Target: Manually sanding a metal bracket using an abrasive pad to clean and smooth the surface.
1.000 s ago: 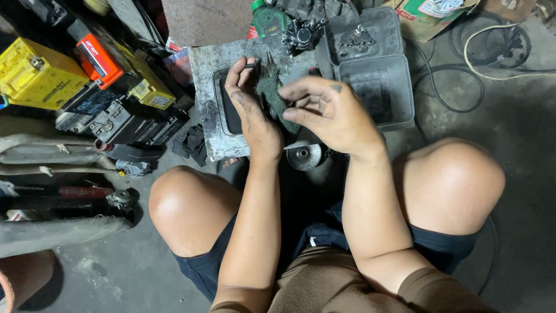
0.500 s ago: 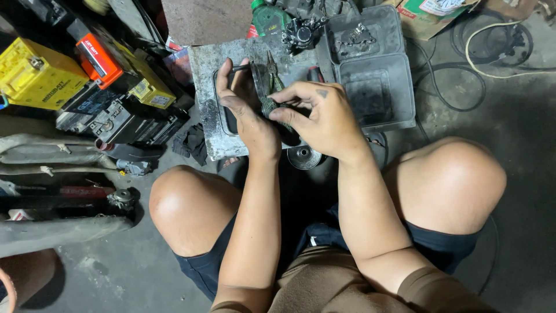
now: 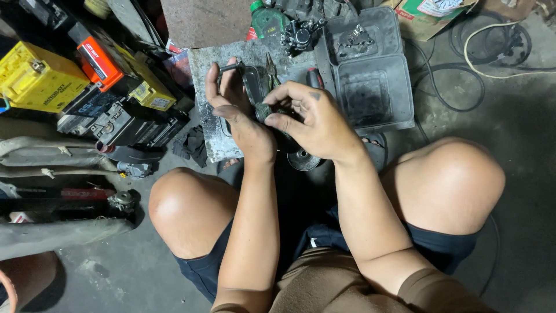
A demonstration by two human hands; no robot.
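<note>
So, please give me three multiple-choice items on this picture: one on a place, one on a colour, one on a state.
1. Where does the grey two-compartment tray lie, as the picture shows it?
A. to the right of the hands
B. on the person's knee
C. left of the yellow box

2. What colour is the box at the far left?
A. white
B. yellow
C. purple

3. How are the left hand and right hand placed?
A. both resting flat on the knees
B. far apart, each holding nothing
C. close together, fingers on a small dark part

Right letters: 1 A, the tray sits beside the right hand toward the picture's right edge. 2 B, its top and sides are plainly yellow. 3 C, both hands meet over the grey slab and pinch the part between them.
</note>
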